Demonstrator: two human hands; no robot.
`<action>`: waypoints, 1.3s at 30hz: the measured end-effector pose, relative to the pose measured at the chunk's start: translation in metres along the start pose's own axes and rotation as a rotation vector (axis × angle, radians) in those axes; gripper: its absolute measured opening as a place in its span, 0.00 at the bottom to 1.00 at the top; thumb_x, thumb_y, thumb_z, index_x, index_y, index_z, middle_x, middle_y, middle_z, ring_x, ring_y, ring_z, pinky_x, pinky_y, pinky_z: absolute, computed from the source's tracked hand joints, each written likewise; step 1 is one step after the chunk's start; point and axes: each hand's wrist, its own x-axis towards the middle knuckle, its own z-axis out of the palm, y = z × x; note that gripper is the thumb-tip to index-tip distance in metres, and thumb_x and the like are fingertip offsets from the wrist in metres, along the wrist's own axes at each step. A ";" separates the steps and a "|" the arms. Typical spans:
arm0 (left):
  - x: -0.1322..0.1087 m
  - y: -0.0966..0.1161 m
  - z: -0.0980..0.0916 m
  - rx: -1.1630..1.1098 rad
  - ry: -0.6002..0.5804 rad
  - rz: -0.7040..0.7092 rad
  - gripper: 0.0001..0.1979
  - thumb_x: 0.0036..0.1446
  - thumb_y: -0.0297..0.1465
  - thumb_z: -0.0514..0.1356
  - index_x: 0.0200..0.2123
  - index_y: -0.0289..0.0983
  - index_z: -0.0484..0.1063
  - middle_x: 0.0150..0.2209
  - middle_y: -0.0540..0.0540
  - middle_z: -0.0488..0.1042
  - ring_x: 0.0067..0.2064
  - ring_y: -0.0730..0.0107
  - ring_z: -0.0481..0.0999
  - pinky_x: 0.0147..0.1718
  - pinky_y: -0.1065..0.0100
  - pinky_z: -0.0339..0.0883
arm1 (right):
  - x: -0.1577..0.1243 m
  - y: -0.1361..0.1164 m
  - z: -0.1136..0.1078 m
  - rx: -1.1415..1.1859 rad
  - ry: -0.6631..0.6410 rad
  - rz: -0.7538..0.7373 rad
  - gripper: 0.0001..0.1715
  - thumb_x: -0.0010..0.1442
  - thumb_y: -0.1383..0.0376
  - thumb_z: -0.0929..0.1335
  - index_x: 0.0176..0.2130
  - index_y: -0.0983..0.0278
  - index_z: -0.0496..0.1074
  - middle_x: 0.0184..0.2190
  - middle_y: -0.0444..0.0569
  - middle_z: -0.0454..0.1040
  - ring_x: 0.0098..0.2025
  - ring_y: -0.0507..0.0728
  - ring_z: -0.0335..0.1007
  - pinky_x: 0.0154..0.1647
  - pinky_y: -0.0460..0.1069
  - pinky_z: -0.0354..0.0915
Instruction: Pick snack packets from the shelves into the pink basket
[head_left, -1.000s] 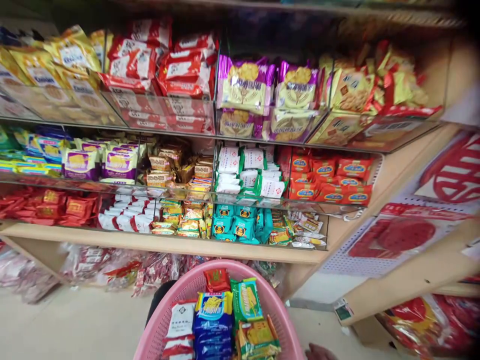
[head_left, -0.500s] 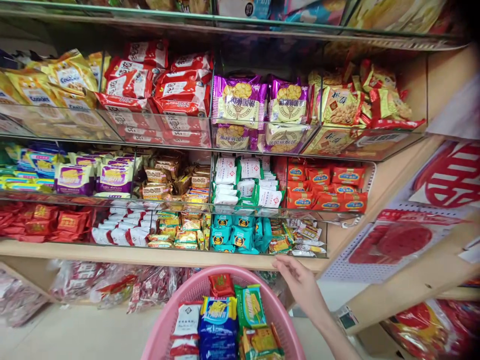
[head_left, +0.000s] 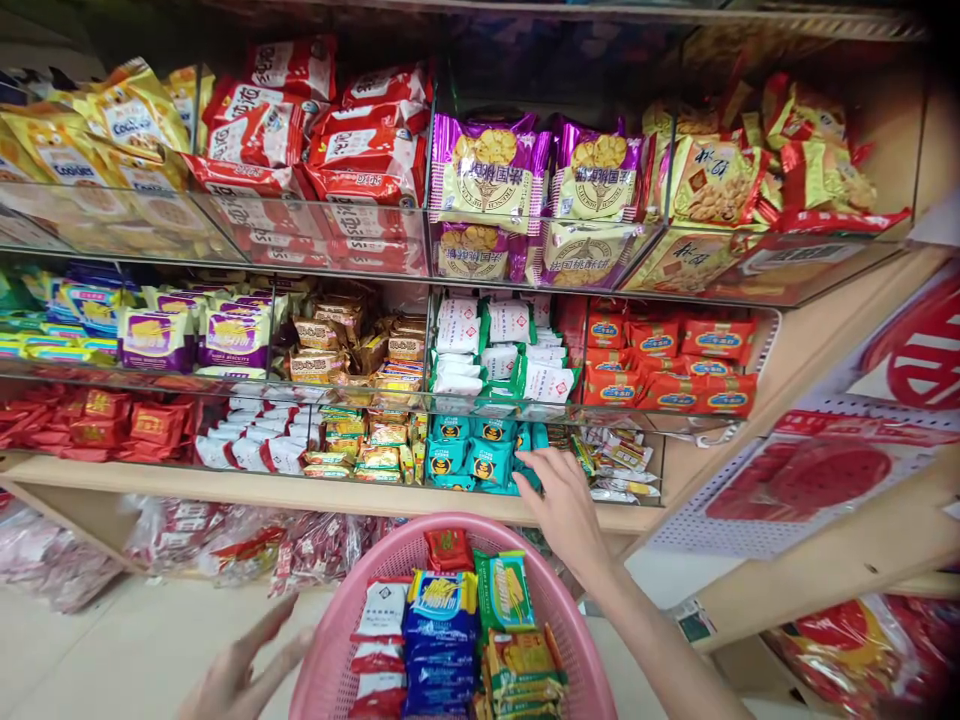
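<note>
My right hand [head_left: 564,512] reaches over the basket's far right rim, fingers apart and holding nothing that shows. Its fingertips are close to the teal snack packets [head_left: 489,462] on the bottom shelf; I cannot tell if they touch. My left hand [head_left: 251,662], slightly blurred, is left of the pink plastic basket [head_left: 330,610] with its fingers apart and nothing in them. Inside the basket lie blue-and-yellow biscuit packs [head_left: 442,605], white-and-red packets [head_left: 381,610], a green biscuit pack [head_left: 505,592], gold-brown packets [head_left: 523,665] and a small red packet [head_left: 448,550].
Shelves with glass fronts [head_left: 322,235] hold rows of packaged snacks, among them purple French biscuit bags [head_left: 491,172] and orange-red packets [head_left: 671,362]. Bagged goods [head_left: 247,550] lie beneath the bottom shelf. A perforated panel [head_left: 686,525] with red hanging packs stands at right.
My right hand has moved left and up, from below the bottom shelf's right end to the teal packets, its fingers spreading. My left hand has come into view. The view has shifted lower.
</note>
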 end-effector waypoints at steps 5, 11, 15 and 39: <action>0.019 0.074 0.017 0.220 -0.010 0.331 0.32 0.50 0.46 0.61 0.56 0.36 0.67 0.57 0.41 0.69 0.60 0.49 0.65 0.59 0.55 0.58 | 0.024 -0.006 0.018 -0.352 -0.092 -0.168 0.17 0.63 0.61 0.62 0.51 0.61 0.68 0.52 0.52 0.71 0.47 0.63 0.60 0.42 0.58 0.55; 0.015 0.124 0.076 0.319 -0.104 0.702 0.23 0.60 0.40 0.53 0.56 0.37 0.67 0.63 0.39 0.61 0.63 0.58 0.60 0.62 0.57 0.52 | 0.027 -0.007 0.041 -0.411 -0.098 -0.185 0.21 0.61 0.62 0.64 0.53 0.66 0.65 0.48 0.56 0.73 0.53 0.64 0.57 0.54 0.65 0.46; 0.015 0.120 0.094 0.340 -0.121 0.765 0.22 0.61 0.40 0.52 0.55 0.38 0.67 0.64 0.38 0.59 0.64 0.58 0.59 0.62 0.54 0.54 | 0.026 -0.010 0.043 -0.457 -0.095 -0.155 0.21 0.59 0.63 0.67 0.51 0.67 0.66 0.45 0.57 0.73 0.52 0.64 0.59 0.59 0.68 0.40; 0.002 0.090 0.071 0.304 0.061 0.667 0.21 0.61 0.42 0.51 0.53 0.39 0.69 0.64 0.39 0.58 0.64 0.56 0.58 0.60 0.52 0.57 | 0.028 -0.028 0.043 -0.502 -0.147 -0.090 0.10 0.59 0.73 0.61 0.39 0.67 0.69 0.41 0.59 0.75 0.57 0.65 0.57 0.61 0.71 0.34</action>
